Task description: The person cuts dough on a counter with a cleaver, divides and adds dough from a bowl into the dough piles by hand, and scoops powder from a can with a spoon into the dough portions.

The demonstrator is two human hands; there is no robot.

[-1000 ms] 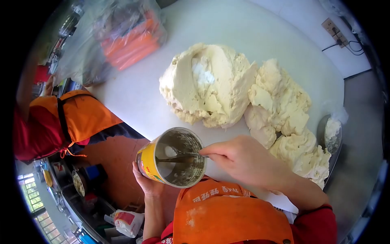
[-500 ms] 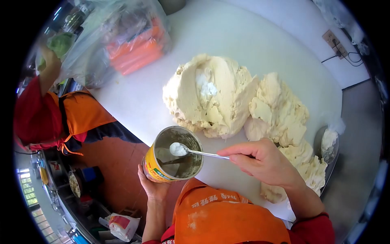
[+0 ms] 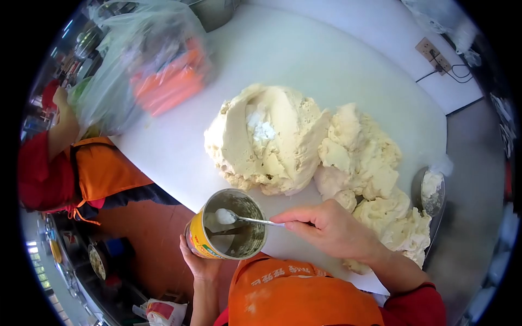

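Observation:
My left hand point(image 3: 200, 262) is wrapped round the lower side of a yellow can point(image 3: 198, 237), whose open mouth faces up. In my right hand point(image 3: 326, 225) is the handle of a metal spoon point(image 3: 253, 220), its bowl over the can's mouth and holding white powder point(image 3: 224, 216). A darker utensil lies inside the can. Beyond the can sits a big mound of dough point(image 3: 288, 141), with white powder point(image 3: 261, 126) in its hollow. More rough dough point(image 3: 364, 157) touches its right side and runs down beside my right forearm.
Plastic bags point(image 3: 168, 70) with orange items lie at the upper left, near a metal pot point(image 3: 212, 13). A bowl of white powder point(image 3: 432, 187) stands at the right edge. At the left is another person in an orange apron point(image 3: 103, 168). A wall socket point(image 3: 433, 56) has cables.
The spoon has come up out of the can's depth with powder in its bowl, and my right hand has risen with it. The other person's arm has moved. The whole view has shifted.

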